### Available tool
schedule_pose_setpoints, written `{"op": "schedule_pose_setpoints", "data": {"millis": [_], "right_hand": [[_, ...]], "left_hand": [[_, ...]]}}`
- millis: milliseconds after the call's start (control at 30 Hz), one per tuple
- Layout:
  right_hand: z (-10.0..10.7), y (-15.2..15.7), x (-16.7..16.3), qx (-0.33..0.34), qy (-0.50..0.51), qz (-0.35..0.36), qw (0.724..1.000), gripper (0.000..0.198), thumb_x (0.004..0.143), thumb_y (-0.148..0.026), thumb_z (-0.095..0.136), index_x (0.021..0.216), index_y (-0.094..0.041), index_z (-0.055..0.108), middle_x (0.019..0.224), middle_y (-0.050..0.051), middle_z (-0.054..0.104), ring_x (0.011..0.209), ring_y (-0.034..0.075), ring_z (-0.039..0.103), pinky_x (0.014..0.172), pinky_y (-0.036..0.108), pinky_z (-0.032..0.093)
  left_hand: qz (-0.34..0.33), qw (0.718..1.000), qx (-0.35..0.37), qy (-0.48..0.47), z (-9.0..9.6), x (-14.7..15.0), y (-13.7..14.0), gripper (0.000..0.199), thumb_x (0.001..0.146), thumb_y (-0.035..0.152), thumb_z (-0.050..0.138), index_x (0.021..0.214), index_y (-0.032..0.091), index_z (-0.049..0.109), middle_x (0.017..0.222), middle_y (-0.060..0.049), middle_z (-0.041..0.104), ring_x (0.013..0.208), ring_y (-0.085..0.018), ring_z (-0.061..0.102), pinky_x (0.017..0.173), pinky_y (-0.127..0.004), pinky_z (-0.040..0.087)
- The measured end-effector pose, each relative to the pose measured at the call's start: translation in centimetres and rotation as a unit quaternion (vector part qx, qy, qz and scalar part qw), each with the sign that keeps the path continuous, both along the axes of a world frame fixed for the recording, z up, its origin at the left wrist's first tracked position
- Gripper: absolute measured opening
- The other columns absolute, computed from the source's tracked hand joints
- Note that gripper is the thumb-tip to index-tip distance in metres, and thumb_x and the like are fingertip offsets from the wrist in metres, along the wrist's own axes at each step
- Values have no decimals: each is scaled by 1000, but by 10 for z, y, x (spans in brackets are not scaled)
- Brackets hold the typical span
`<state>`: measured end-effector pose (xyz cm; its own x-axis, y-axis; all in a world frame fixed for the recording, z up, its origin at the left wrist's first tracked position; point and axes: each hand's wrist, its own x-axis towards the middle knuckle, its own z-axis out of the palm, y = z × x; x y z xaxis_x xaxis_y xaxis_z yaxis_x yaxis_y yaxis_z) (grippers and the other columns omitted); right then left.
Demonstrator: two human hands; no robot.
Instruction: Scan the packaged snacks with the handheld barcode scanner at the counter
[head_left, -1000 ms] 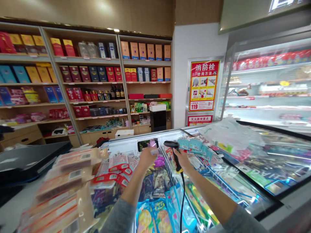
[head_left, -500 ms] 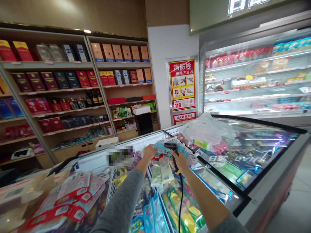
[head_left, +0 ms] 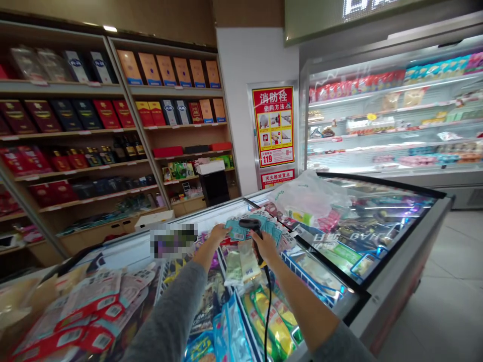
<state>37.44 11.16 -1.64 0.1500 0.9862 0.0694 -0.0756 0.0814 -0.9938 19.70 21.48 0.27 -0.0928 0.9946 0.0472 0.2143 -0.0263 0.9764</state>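
Note:
My right hand (head_left: 267, 247) is wrapped around the handle of a black handheld barcode scanner (head_left: 249, 222), whose cable hangs down toward me. The scanner's head is just above several light-blue packets (head_left: 236, 233) printed with labels and barcodes. At the left edge of these packets, my left hand (head_left: 219, 234) pinches one between thumb and fingers. Below the scanner lie pale green and cream packets (head_left: 249, 264). Yellow-and-green bags (head_left: 277, 324) and bright blue bags (head_left: 232, 327) fill the baskets nearer to me.
The chest freezer has a sliding glass lid with a black frame (head_left: 332, 269). A clear plastic bag (head_left: 309, 193) rests on the glass. Red-and-clear packets (head_left: 90, 314) are piled at front left. Shelves of boxes (head_left: 109, 113) and a lit refrigerated case (head_left: 392, 115) stand behind.
My view has turned slightly to the right, so the surroundings appear farther left. Both hands keep their grips, and the scanner stays over the light-blue packets.

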Motion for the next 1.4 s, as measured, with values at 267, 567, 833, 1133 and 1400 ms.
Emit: {"op": "schedule_pose_setpoints", "data": {"millis": [267, 567, 833, 1133, 1400], "right_hand": [[-7, -19, -34, 20, 8, 105, 994, 47, 74, -66, 67, 69, -24, 48, 49, -5, 52, 33, 11, 46, 33, 23, 34], [-4, -66, -152, 7, 54, 211, 976, 49, 74, -69, 66, 67, -24, 47, 48, -5, 51, 34, 11, 44, 34, 25, 34], [-6, -100, -177, 25, -3, 286, 958, 48, 76, -68, 66, 74, -24, 47, 49, -7, 51, 32, 9, 42, 34, 24, 32], [-6, -107, -157, -8, -40, 319, 947, 51, 73, -70, 69, 80, -23, 51, 52, -6, 52, 33, 10, 42, 33, 24, 31], [-8, -108, -157, -4, -26, 319, 948, 52, 73, -70, 71, 79, -21, 54, 51, -6, 52, 32, 9, 41, 32, 23, 29]], "left_hand": [[64, 989, -51, -125, -15, -100, -108, 22, 74, 20, 78, 84, 21, 58, 67, 2, 68, 63, -18, 70, 70, -36, 61], [131, 947, 43, -291, -27, -187, -186, 49, 50, 11, 89, 91, 22, 65, 81, -2, 76, 87, -23, 75, 97, -43, 55], [155, 939, 130, -279, -33, -194, -196, 70, 41, 33, 93, 105, 20, 68, 80, -3, 74, 85, -22, 72, 90, -39, 53], [129, 941, 138, -280, -39, -194, -200, 73, 45, 39, 91, 111, 19, 68, 85, -6, 75, 84, -23, 70, 82, -36, 51], [119, 941, 132, -288, -37, -192, -201, 77, 45, 39, 93, 115, 19, 67, 86, -7, 76, 82, -23, 71, 78, -34, 50]]}}
